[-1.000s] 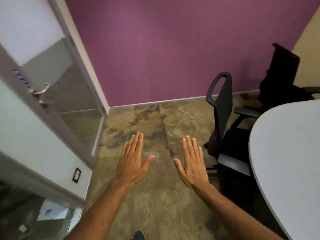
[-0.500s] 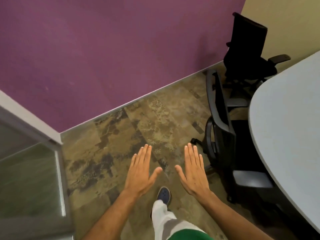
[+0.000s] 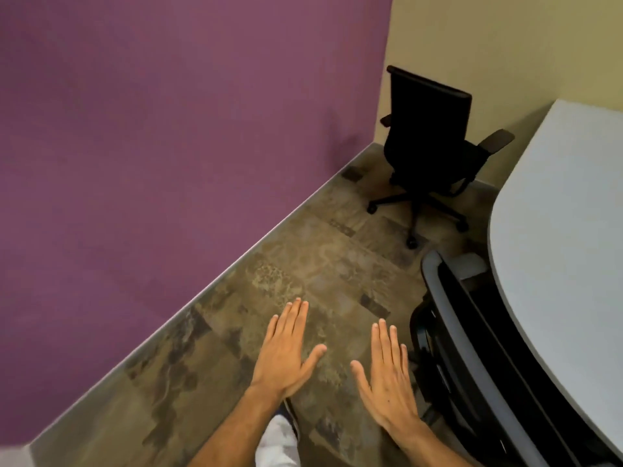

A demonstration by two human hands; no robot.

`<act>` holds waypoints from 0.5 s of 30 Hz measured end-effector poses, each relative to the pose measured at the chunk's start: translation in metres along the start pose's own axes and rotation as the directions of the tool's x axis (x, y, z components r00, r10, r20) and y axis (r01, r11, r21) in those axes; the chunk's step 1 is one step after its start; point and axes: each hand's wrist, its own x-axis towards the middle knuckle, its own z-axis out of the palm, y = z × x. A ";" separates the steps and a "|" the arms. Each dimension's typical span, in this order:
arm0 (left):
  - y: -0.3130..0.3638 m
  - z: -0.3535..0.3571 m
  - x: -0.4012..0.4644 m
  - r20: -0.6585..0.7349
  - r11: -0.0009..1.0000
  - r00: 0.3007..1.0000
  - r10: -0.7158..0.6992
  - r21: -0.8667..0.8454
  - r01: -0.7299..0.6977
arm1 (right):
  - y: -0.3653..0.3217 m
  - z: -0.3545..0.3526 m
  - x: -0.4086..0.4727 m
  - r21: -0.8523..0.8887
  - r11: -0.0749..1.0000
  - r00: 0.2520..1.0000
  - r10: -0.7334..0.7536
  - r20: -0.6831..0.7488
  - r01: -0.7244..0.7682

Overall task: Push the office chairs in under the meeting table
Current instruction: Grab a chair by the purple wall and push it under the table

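1. Low in my view, my left hand [image 3: 286, 353] and right hand [image 3: 387, 372] hover flat over the floor [image 3: 320, 264], palms down, fingers spread straight, holding nothing.
2. Just beside my right hand stands the near chair [image 3: 472, 348], its grey-edged back against the table [image 3: 566, 237], seat tucked beneath the rim.
3. Farther off, the black chair [image 3: 428, 129] sits in the corner, apart from the table, between the purple wall [image 3: 168, 129] and the yellow wall [image 3: 505, 45].
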 end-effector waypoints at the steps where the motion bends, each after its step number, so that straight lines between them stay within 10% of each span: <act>1: -0.016 -0.004 0.040 0.011 1.000 1.000 0.024 -0.005 -0.024 | -0.006 0.003 0.032 0.019 0.999 0.999 0.046 -0.021 -0.046; 15: -0.091 -0.047 0.493 0.125 0.874 0.866 0.485 -0.084 -0.478 | -0.018 -0.070 0.399 0.147 0.918 0.847 0.396 -0.355 -0.368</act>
